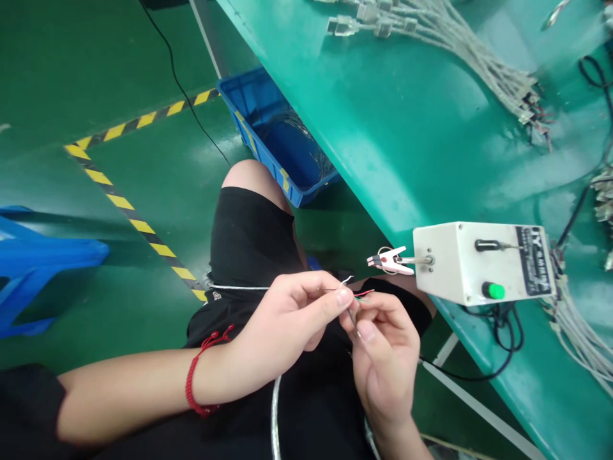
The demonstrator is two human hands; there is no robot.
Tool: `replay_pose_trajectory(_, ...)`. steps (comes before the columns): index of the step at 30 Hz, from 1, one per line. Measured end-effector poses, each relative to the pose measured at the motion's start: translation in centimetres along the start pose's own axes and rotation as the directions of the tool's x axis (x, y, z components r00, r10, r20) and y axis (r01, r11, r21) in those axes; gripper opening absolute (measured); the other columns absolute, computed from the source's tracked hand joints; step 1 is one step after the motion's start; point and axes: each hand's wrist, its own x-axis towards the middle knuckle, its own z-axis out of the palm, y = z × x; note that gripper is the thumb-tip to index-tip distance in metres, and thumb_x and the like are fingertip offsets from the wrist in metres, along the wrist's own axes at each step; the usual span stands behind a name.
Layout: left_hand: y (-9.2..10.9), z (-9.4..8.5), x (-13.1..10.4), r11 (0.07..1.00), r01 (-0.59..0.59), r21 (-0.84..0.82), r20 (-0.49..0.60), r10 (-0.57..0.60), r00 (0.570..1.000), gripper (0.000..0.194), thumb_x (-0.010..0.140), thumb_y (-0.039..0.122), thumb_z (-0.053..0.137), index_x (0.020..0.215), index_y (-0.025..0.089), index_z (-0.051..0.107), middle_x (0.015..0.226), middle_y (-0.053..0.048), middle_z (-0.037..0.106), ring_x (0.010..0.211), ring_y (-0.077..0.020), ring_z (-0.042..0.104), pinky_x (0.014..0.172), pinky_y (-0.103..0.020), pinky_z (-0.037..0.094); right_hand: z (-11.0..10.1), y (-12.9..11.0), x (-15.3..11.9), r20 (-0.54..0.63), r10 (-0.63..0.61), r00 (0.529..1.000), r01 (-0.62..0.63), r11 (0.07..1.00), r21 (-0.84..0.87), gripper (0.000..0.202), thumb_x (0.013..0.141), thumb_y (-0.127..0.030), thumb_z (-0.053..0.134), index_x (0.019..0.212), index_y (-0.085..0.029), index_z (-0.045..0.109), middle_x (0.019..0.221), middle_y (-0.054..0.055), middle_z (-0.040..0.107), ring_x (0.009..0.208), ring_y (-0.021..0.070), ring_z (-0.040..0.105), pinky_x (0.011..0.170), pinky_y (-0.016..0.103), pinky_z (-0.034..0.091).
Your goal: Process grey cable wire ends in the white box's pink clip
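Observation:
My left hand (301, 313), with a red cord bracelet at its wrist, is closed in a pinch on the stripped end of a cable. Fine white, red and green wires (364, 294) fan out by its fingertips. The cable's clear, silvery jacket (275, 415) hangs down below that hand over my lap. My right hand (387, 351) meets the left one, its thumb and finger closed on a thin dark strand (353, 322) that runs between the two hands. How the strand joins the cable is hidden by my fingers.
A white box-shaped machine (440, 265) with a green button and a clip (390, 260) stands at the green table's (383, 147) edge. Bundled USB cables (460, 38) lie on the table. Below are a blue bin (249, 137) holding cables and a blue stool (48, 255) at left.

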Motion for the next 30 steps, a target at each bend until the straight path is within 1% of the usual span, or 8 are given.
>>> replay_pose_trajectory(4,-0.1,0.1,0.0,1.000,0.012,-0.014,-0.011,-0.012,1.000,0.026,0.097,0.036,0.071,0.087,0.013,0.073,0.075,-0.004,0.072,0.043,-0.0007,0.040,0.039,-0.015,0.026,0.1,-0.1,0.1,-0.022,-0.013,1.000,0.013,1.000,0.008,0.011,0.097,-0.021,0.065,0.106,-0.024,0.072,0.079,-0.001,0.061,0.074,0.0131,0.059,0.072,0.028,0.049)
replay_pose_trajectory(7,-0.2,0.1,0.0,1.000,0.015,-0.017,-0.018,-0.015,1.000,0.026,0.098,0.037,0.071,0.087,0.013,0.073,0.075,-0.004,0.072,0.042,-0.0003,0.040,0.039,-0.015,0.026,0.1,-0.1,-0.1,-0.004,-0.021,1.000,0.021,1.000,0.011,0.009,0.096,-0.022,0.065,0.104,-0.023,0.070,0.084,0.000,0.060,0.078,0.0138,0.058,0.074,0.029,0.049)
replay_pose_trajectory(11,-0.2,0.0,0.1,1.000,0.015,-0.025,-0.031,-0.016,0.999,0.025,0.098,0.037,0.070,0.091,0.014,0.075,0.075,-0.003,0.070,0.042,0.0001,0.039,0.039,-0.014,0.025,-0.1,-0.1,-0.6,0.048,-0.003,0.999,0.006,0.998,-0.066,0.008,0.092,-0.021,0.070,0.098,-0.024,0.067,0.088,0.001,0.057,0.087,0.0174,0.059,0.072,0.030,0.048)
replay_pose_trajectory(17,-0.2,0.1,0.0,0.999,0.011,-0.033,-0.021,-0.012,1.000,0.023,0.098,0.035,0.070,0.093,0.014,0.075,0.073,-0.002,0.069,0.042,-0.0009,0.039,0.039,-0.015,0.024,-0.2,-0.2,-1.0,0.065,-0.038,0.997,0.049,0.983,-0.178,0.010,0.089,-0.017,0.072,0.096,-0.024,0.069,0.089,0.003,0.060,0.084,0.0185,0.061,0.067,0.029,0.048)
replay_pose_trajectory(20,-0.3,0.0,0.1,0.999,0.014,-0.040,-0.018,-0.015,1.000,0.023,0.098,0.036,0.070,0.093,0.014,0.075,0.071,-0.002,0.068,0.042,-0.0010,0.038,0.038,-0.016,0.024,0.0,-0.2,-1.0,0.056,-0.045,0.997,0.053,0.985,-0.162,0.010,0.089,-0.016,0.072,0.095,-0.024,0.070,0.089,0.003,0.062,0.087,0.0197,0.063,0.070,0.030,0.050)
replay_pose_trajectory(24,-0.2,0.0,0.1,0.999,0.019,-0.051,-0.011,-0.020,1.000,0.023,0.098,0.036,0.070,0.093,0.014,0.075,0.070,-0.001,0.066,0.042,-0.0007,0.038,0.039,-0.016,0.024,0.1,-0.1,-0.9,0.036,-0.052,0.998,0.057,0.990,-0.129,0.008,0.094,-0.018,0.067,0.097,-0.024,0.071,0.086,0.003,0.065,0.084,0.0186,0.063,0.073,0.032,0.051)
replay_pose_trajectory(27,-0.2,-0.2,0.1,0.997,0.039,-0.072,0.026,-0.037,0.999,0.023,0.099,0.036,0.069,0.094,0.015,0.075,0.072,-0.001,0.065,0.044,-0.0004,0.036,0.040,-0.016,0.022,0.0,0.0,-0.5,-0.010,-0.043,0.999,0.042,0.994,-0.103,0.006,0.096,-0.021,0.065,0.094,-0.024,0.071,0.077,0.000,0.062,0.076,0.0173,0.061,0.071,0.031,0.049)
replay_pose_trajectory(30,-0.4,-0.4,0.0,0.994,0.045,-0.096,0.093,-0.036,0.995,0.021,0.099,0.035,0.069,0.096,0.016,0.076,0.074,-0.001,0.066,0.044,-0.0005,0.034,0.041,-0.017,0.021,0.0,-0.1,0.0,-0.053,0.009,0.999,-0.011,0.999,-0.047,0.006,0.095,-0.025,0.067,0.091,-0.023,0.071,0.070,-0.001,0.057,0.068,0.0151,0.055,0.065,0.030,0.046)
